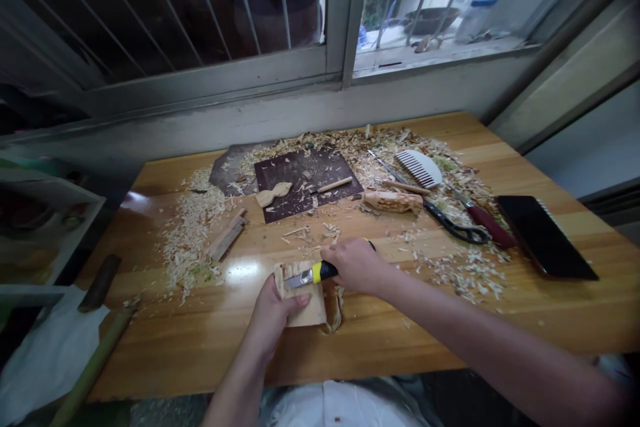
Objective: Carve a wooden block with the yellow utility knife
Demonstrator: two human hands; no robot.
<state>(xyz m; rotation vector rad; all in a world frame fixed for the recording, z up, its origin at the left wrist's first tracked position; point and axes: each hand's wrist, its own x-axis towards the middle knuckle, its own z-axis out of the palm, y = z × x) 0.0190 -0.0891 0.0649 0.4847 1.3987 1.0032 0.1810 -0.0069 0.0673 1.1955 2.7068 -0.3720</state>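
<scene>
My left hand (pixel 274 317) grips a pale block of wood (pixel 309 310) by its left side, thumb lying across the face. In my right hand (pixel 353 263) is a yellow and black utility knife (pixel 320 272), its fingers wrapped round the handle. The knife's metal blade end (pixel 297 279) points left and lies against the upper part of the block, where the wood looks rough and cut. A curled strip of wood or bark (pixel 334 313) hangs at the block's right edge. The block is just above the table's front part.
On the wooden table (pixel 380 340) lie shavings (pixel 187 247), a dark mat (pixel 300 180), a bow-shaped carved piece (pixel 275 194), small wood offcuts (pixel 227 235), a carved wood piece (pixel 393 202), a white comb (pixel 419 168), scissors (pixel 455 228), a red-handled tool (pixel 487 223) and a phone (pixel 543 233).
</scene>
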